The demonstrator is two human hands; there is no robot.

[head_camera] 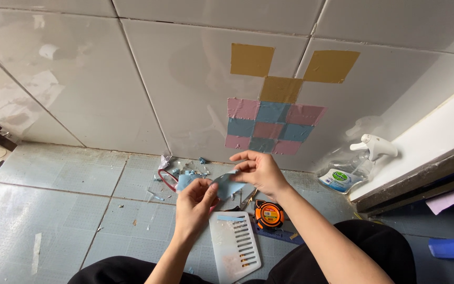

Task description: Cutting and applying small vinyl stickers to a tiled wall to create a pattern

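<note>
Left hand (pixel 194 202) raised over the tiled floor (pixel 53 210), palm toward the camera, fingers curled, grip pinched on the left edge of a blue adhesive sheet (pixel 227 185). Right hand (pixel 258 169) arched above it, wrist bent down, thumb and forefinger closed on the sheet's upper right corner. Sheet held in mid-air between both hands, just in front of the wall base; long axis roughly left to right, face tilted toward the camera, one corner curling.

Counted on the wall (pixel 132 79): three yellow squares (pixel 281 88) above a checker of pink and blue squares (pixel 271 129), about nine in all.

On the floor below the hands: one white slotted plastic board (pixel 235 247), one orange-and-black tape measure (pixel 268 213), one pair of red-handled scissors (pixel 168 179), blue scraps scattered near the wall. One clear spray bottle (pixel 358 163) lying at right.
</note>
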